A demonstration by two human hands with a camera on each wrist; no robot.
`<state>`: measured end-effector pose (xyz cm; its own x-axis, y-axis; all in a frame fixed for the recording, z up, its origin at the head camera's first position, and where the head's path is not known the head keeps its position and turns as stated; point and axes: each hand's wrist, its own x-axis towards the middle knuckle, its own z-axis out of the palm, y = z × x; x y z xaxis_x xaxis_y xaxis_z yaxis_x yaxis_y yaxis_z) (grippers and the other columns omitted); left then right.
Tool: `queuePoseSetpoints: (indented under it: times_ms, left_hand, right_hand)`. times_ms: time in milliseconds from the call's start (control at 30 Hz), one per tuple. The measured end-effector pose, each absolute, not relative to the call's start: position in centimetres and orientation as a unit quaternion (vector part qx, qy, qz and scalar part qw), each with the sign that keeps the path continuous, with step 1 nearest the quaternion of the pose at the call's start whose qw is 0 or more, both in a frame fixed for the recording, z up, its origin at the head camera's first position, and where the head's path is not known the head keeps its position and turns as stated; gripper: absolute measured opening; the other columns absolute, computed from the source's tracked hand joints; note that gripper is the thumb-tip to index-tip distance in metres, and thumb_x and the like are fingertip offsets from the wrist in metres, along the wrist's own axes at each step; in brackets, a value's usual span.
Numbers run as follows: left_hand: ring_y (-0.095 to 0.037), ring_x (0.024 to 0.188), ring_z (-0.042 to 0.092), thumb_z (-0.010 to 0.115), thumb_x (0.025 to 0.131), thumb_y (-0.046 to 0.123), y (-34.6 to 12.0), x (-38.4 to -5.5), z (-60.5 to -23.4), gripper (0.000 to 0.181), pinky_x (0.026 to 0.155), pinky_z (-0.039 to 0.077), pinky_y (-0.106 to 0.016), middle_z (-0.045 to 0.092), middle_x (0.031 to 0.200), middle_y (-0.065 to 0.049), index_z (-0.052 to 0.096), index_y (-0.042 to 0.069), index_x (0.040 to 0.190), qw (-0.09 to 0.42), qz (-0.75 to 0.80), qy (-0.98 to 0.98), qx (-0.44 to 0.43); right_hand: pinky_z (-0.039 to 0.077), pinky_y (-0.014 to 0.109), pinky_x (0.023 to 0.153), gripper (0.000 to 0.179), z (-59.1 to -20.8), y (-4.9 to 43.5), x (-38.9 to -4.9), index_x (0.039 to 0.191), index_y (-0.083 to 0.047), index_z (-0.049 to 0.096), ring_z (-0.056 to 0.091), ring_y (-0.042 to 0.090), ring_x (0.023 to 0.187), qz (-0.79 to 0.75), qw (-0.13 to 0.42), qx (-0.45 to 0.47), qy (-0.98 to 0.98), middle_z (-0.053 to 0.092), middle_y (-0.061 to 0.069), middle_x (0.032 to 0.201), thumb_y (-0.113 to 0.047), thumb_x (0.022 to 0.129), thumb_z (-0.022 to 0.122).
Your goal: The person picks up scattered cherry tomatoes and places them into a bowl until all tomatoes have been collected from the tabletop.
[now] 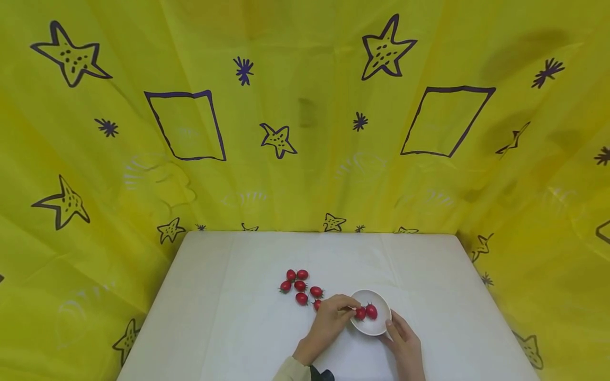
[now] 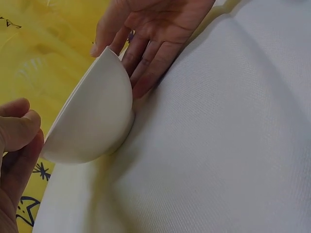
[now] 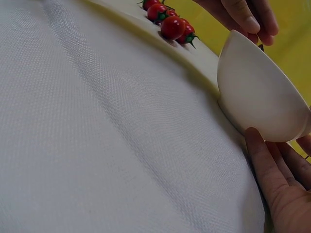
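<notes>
A white bowl [image 1: 369, 329] stands on the right side of the table's middle. My right hand [image 1: 405, 343] holds it from the right, thumb at the rim and fingers against the outer wall, as the right wrist view also shows of the bowl [image 3: 262, 92]. My left hand [image 1: 333, 317] reaches over the bowl's left rim, pinching a cherry tomato [image 1: 360, 314]; a sliver of red shows between its fingers [image 3: 243, 17] in the right wrist view. Beside it a second cherry tomato [image 1: 371, 311] lies in the bowl. The left wrist view shows only the bowl's outside [image 2: 95, 111].
Several loose cherry tomatoes [image 1: 300, 286] lie on the white table [image 1: 229, 317], left of the bowl and beyond my left hand. One of them is partly hidden by that hand. A yellow curtain [image 1: 305, 174] with drawn stars surrounds the back and sides.
</notes>
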<state>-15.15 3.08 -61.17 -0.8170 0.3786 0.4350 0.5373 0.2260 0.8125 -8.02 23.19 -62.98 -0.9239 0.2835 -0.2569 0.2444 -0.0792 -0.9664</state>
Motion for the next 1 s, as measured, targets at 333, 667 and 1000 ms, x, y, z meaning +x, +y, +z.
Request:
queuePoseSetpoints:
  times_ms: [333, 667, 1000]
  left_hand:
    - [-0.019, 0.094, 0.076, 0.077, 0.088, -0.004, 2.2, -15.3, -61.8, 0.024, 0.084, 0.062, -0.020, 0.078, 0.105, -0.009, 0.076, 0.006, 0.109, 0.076, -0.575, -0.775, -0.251]
    - [-0.024, 0.093, 0.075, 0.084, 0.082, 0.001, 1.4, -15.3, -62.8, 0.032, 0.084, 0.062, -0.023, 0.078, 0.105, -0.010, 0.076, 0.007, 0.113, 0.128, -0.529, -0.814, -0.201]
    - [-0.017, 0.092, 0.067, 0.090, 0.077, 0.006, 0.8, -14.6, -62.9, 0.037, 0.081, 0.059, -0.024, 0.076, 0.106, -0.002, 0.076, 0.012, 0.110, 0.225, -0.448, -0.847, -0.177]
  right_hand:
    - [0.060, 0.026, 0.096, 0.069, -63.1, 23.3, -8.1, 0.158, 0.005, 0.033, 0.055, -0.023, 0.102, 0.709, 0.004, -0.201, -0.676, 0.034, 0.033, 0.163, -0.033, 0.107, 0.059]
    - [0.061, 0.024, 0.091, 0.065, -63.5, 23.3, -7.9, 0.155, 0.010, 0.035, 0.060, -0.016, 0.109, 0.724, 0.032, -0.179, -0.665, 0.063, -0.020, 0.125, -0.026, 0.108, 0.059]
    - [0.061, 0.023, 0.091, 0.064, -63.5, 23.3, -7.9, 0.155, 0.010, 0.035, 0.059, -0.018, 0.106, 0.713, 0.030, -0.183, -0.676, 0.063, -0.011, 0.131, -0.028, 0.108, 0.057]
